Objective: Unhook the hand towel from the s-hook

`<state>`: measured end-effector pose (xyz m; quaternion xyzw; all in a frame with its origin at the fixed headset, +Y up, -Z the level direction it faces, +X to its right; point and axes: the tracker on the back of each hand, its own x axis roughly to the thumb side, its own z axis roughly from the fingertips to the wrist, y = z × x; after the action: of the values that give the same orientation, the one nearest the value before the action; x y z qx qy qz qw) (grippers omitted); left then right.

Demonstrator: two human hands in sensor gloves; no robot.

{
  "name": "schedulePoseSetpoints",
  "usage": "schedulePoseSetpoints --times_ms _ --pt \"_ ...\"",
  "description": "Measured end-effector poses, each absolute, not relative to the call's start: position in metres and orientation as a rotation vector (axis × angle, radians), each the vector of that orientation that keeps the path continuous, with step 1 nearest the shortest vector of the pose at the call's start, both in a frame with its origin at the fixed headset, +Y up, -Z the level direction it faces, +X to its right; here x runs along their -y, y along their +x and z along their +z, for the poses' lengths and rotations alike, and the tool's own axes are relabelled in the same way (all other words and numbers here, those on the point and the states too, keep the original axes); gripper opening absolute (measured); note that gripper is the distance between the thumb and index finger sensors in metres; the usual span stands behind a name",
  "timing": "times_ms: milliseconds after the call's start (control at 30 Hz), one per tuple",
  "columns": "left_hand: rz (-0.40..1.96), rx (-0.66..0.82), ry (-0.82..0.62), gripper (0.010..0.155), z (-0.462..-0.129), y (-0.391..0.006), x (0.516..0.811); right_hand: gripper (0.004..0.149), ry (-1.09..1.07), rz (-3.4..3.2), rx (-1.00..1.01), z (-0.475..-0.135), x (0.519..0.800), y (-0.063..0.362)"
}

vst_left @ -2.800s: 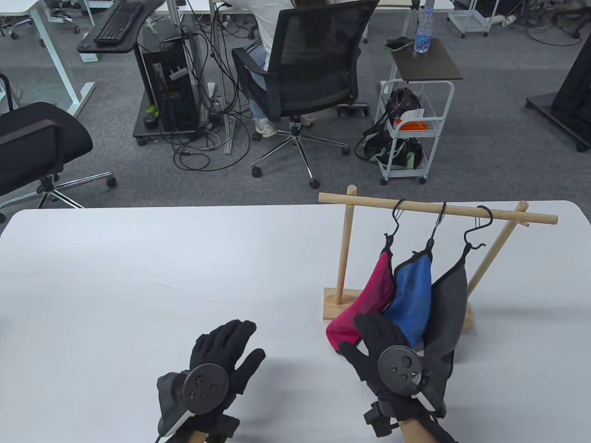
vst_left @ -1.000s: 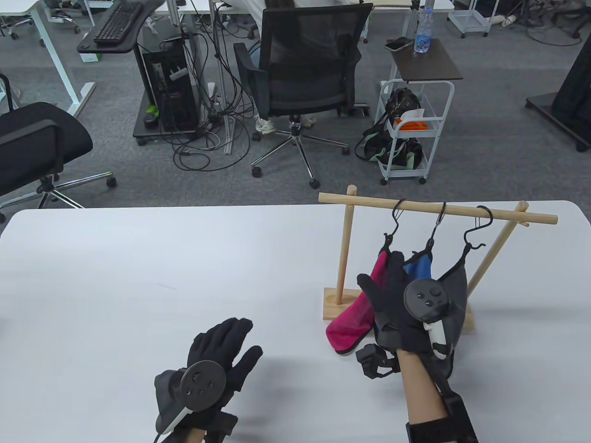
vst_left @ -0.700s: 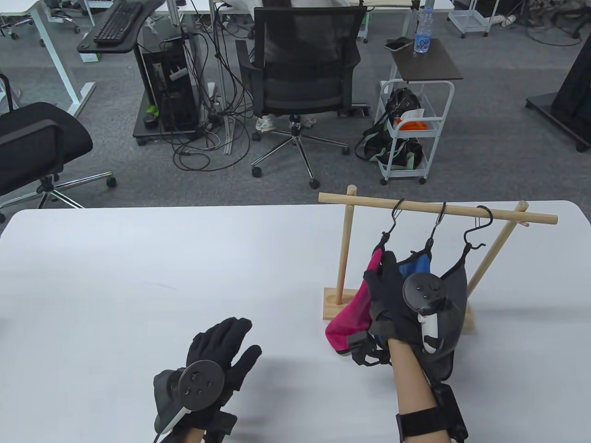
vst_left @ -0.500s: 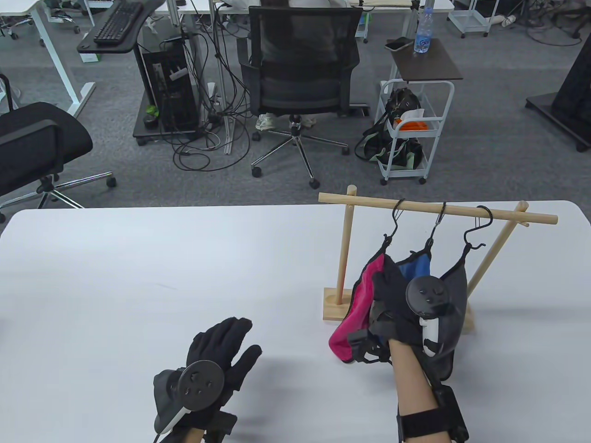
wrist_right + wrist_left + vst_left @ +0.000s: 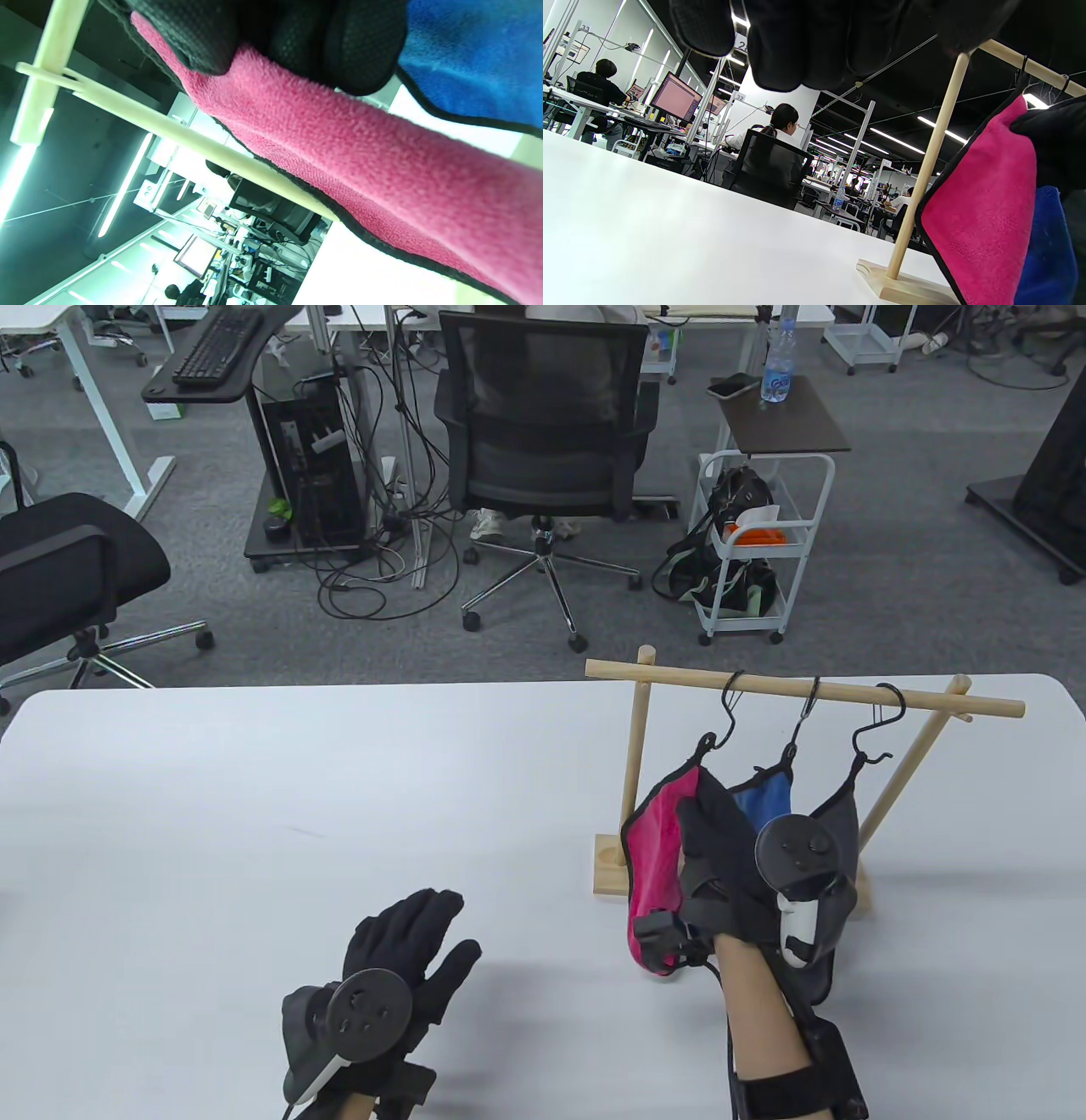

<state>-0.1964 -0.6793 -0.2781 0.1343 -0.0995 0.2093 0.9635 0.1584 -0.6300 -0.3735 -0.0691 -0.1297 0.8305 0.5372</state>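
Gripping the pink hand towel point(image 5: 657, 848) just below its s-hook point(image 5: 725, 721), the right hand point(image 5: 721, 857) bunches the cloth while its loop hangs on the hook under the wooden rail point(image 5: 797, 691). The left hand point(image 5: 407, 959) rests open on the counter point(image 5: 254, 814), well left of the rail's stand. The step in hand appears to be the lift-off; next, the loop must rise clear of the hook's lower curl.

Open-plan office, seen past a white table point(image 5: 254, 814).
Beyond the table: swivel chair point(image 5: 543, 432), desk with keyboard point(image 5: 216, 343), computer tower point(image 5: 310, 466), tangled cables point(image 5: 382, 560), rolling cart point(image 5: 755, 551), grey carpet.
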Motion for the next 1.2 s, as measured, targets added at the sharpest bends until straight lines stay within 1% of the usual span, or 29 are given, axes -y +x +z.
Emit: schedulePoseSetpoints --times_ms 300,700,833,1200 --pt "0.427 0.198 0.279 0.062 -0.278 -0.198 0.679 0.039 -0.074 1.996 0.284 -0.371 0.627 0.132" --pt "0.426 0.196 0.277 0.062 -0.278 -0.198 0.679 0.039 0.027 2.017 0.178 -0.380 0.639 0.091" --pt "0.426 0.196 0.277 0.062 -0.278 -0.198 0.679 0.039 0.041 2.044 0.138 -0.384 0.648 0.080" --pt "0.426 0.196 0.277 0.062 -0.278 -0.198 0.679 0.040 0.036 2.213 -0.017 -0.398 0.689 0.065"
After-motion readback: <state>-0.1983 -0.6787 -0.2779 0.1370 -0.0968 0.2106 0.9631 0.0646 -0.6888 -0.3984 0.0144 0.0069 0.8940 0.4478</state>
